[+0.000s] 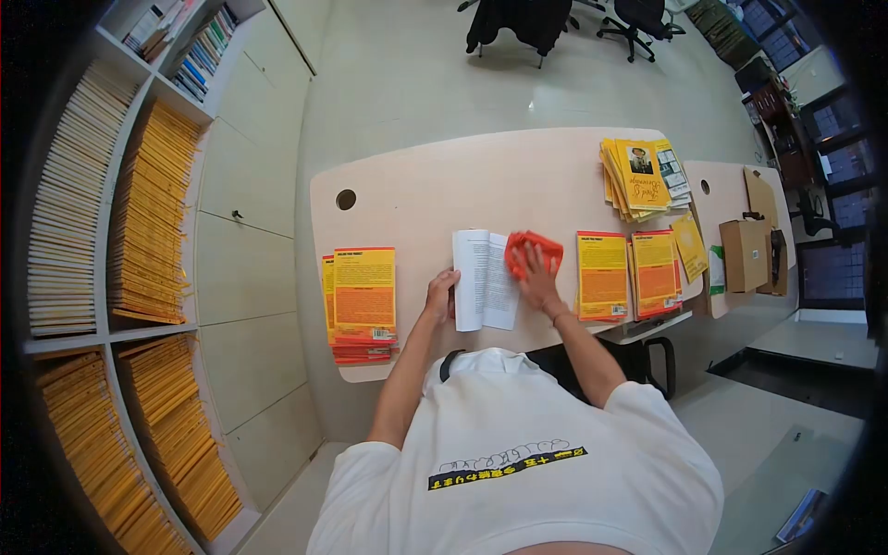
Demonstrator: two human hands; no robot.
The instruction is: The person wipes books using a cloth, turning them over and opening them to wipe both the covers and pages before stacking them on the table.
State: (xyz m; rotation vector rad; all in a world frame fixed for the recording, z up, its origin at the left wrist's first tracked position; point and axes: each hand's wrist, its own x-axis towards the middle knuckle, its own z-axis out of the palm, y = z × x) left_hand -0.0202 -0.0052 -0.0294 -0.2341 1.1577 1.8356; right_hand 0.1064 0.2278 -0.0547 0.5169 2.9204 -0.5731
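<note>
An open book [473, 277] with printed white pages lies on the pale table in front of me. My left hand [442, 296] grips the book's left edge, its fingers partly hidden. On the right page rests a bunched red cloth [553, 251]. My right hand [536, 281] lies over this cloth with its fingers on top, holding it against the page's upper right. To the left stands a stack of yellow-and-orange books [364, 294]. Right of my right hand are two more such stacks, a nearer one [602, 276] and a farther one [656, 270].
Yellow books with a portrait cover [640, 176] are piled at the table's [435, 185] far right corner. Cardboard boxes [745, 254] sit on a second table at right. Shelves packed with yellow books [153, 217] line the left wall. Office chairs [638, 23] stand beyond the table.
</note>
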